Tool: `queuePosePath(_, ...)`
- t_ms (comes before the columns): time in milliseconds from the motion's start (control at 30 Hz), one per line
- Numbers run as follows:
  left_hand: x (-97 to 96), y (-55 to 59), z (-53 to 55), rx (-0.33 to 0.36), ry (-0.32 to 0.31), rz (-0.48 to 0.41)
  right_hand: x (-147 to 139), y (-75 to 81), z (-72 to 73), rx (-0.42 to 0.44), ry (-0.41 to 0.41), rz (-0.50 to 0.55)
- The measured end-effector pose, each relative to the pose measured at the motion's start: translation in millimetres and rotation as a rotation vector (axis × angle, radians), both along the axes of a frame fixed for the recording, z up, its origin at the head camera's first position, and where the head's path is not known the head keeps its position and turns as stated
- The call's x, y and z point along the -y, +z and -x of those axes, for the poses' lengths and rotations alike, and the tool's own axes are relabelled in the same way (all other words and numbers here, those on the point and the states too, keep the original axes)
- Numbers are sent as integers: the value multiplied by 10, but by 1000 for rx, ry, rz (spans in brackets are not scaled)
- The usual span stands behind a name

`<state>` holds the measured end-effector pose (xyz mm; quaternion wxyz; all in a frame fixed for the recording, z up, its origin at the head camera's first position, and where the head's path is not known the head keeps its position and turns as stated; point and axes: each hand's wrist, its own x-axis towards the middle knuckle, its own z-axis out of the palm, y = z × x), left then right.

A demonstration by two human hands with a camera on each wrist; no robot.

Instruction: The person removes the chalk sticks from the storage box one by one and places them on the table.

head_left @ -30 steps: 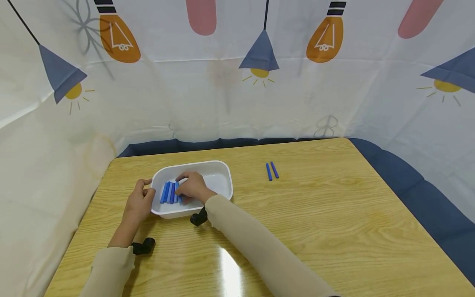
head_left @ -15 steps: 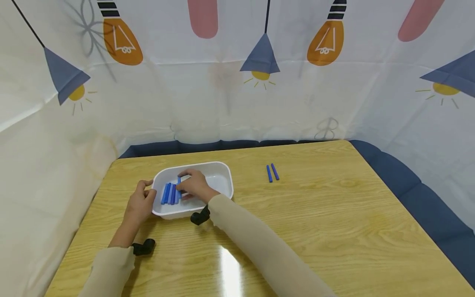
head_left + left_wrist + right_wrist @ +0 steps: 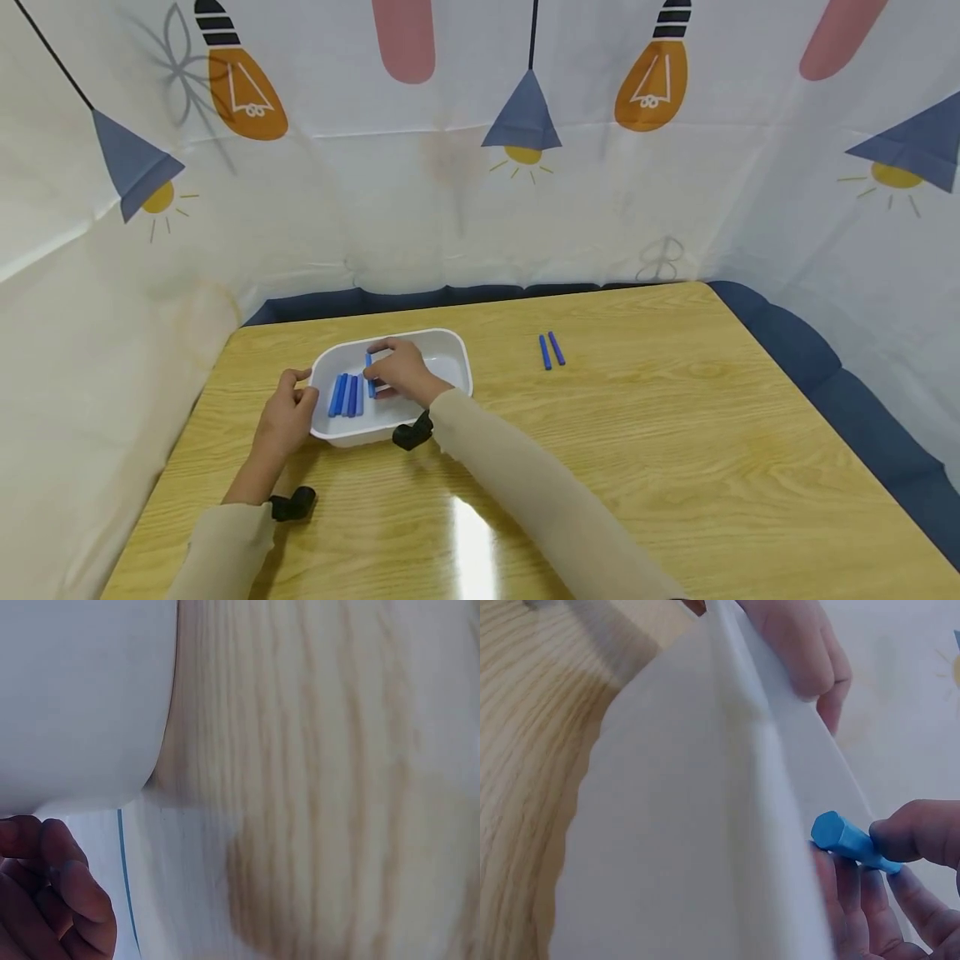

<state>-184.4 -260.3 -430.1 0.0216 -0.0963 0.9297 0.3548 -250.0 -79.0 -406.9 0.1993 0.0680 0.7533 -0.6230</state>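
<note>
My left hand [image 3: 283, 417] grips the left end of a white plastic tray [image 3: 452, 336]; in the left wrist view its curled fingers [image 3: 82, 889] show by the tray's wall [image 3: 82, 697]. Inside the tray, my right hand [image 3: 402, 371] pinches a light blue crayon [image 3: 845, 836] with a hexagonal end between thumb and fingers. It stands a little right of a row of several blue and violet-blue crayons [image 3: 347, 396] lying side by side. My right palm hides part of the tray floor.
Two darker blue crayons [image 3: 551, 351] lie side by side on the wooden table [image 3: 637, 467], right of the tray. Behind stands a white printed cloth [image 3: 420, 200]. Dark blue padding [image 3: 840, 375] borders the table's far and right edges.
My right hand has drawn the light blue crayon rightward, from against the row to a small gap away. My left hand keeps its grip on the tray.
</note>
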Motion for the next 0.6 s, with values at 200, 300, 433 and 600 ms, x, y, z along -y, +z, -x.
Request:
queuePosePath(200,25,1,-14,-10,-12,-2,-93,42,-9,-43,23,4)
queuePosePath(300,45,1,-25,-15,-21,-5,-152,90,-28,-67,55,6)
queuePosePath(433,65,3,-30,-12,-32,-8,-239,181,-55,-90,100,2)
queuePosePath(600,76,4,-24,-3,-36,-14,-333,272,-41,-95,117,0)
